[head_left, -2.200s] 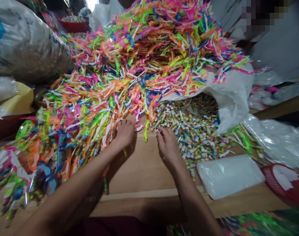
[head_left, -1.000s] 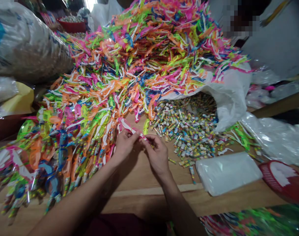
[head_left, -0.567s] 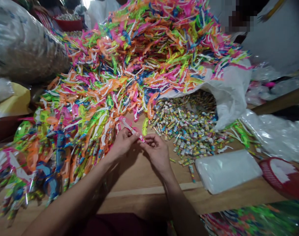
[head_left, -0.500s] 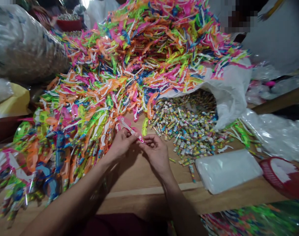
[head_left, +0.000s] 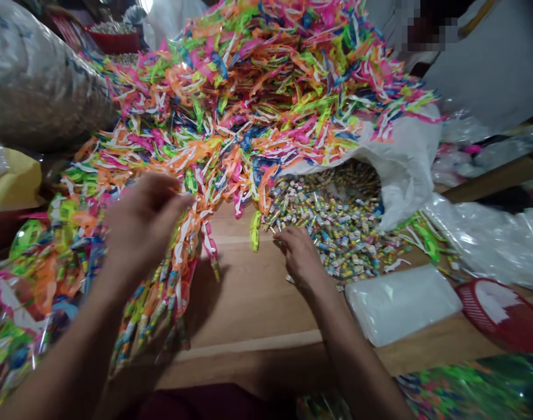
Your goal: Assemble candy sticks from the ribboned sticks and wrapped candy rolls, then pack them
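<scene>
My left hand [head_left: 143,224] is raised over the left rows of toy glasses, motion-blurred, its thumb apart from the curled fingers and nothing visible between them. My right hand [head_left: 300,256] is at the near left edge of a heap of small candy tubes [head_left: 336,224], fingertips pinched together; what they hold, if anything, is too small to make out. Between the hands, pink toy glasses [head_left: 210,240] with a tube at one end lie against orange glasses [head_left: 190,233]. Yellow-green glasses [head_left: 254,231] lie on the wooden table [head_left: 248,297].
A tall mound of coloured toy glasses [head_left: 266,76] fills the back. A white sack [head_left: 408,157] spills the tubes. Clear plastic bags [head_left: 401,303] lie stacked at the right beside a red basket [head_left: 502,315]. A large filled bag [head_left: 38,81] stands at the left.
My hands have parted from the pink glasses, which now lie by the orange ones. My left hand has moved left and up, my right hand right to the tubes.
</scene>
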`<state>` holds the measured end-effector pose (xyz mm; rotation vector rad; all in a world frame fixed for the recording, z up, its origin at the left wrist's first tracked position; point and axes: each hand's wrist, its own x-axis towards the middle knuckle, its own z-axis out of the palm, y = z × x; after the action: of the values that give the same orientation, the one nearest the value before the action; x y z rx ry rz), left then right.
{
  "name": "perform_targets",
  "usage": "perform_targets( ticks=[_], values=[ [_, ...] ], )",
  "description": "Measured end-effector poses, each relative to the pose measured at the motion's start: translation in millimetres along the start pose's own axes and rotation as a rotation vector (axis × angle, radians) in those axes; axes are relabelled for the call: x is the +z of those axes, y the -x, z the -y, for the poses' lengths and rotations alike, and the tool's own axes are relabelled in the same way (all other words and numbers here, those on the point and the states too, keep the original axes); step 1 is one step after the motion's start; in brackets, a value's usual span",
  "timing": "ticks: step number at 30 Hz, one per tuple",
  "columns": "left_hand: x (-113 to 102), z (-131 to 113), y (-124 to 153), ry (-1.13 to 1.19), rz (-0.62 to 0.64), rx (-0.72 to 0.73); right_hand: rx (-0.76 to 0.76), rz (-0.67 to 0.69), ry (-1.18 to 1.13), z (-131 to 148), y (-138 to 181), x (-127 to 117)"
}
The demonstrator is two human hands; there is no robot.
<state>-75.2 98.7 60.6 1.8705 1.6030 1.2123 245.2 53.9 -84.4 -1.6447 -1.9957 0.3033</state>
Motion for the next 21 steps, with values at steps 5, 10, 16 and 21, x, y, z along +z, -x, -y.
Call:
perform_targets(
  ticks=[5,10,16,21],
  values=[
    [127.5,19.9,11.2,-0.292,0.652,0.367,-0.031,0.093,0.211,-3.0,8.6,14.8],
    [183.1,56.0,-0.9,-0.429,0.689,0.611,-0.031,0.093,0.101,7.5,21.6,12.6],
    [176.0,60.3,7.3,-0.37,0.578,0.518,0.084,-0.005,-0.082,34.4,27.4,12.7],
    [157.0,48.4,24.9,0.167,0.328,-0.034,0.187,-0.186,-0.391,53.4,24.9,20.6]
  ],
)
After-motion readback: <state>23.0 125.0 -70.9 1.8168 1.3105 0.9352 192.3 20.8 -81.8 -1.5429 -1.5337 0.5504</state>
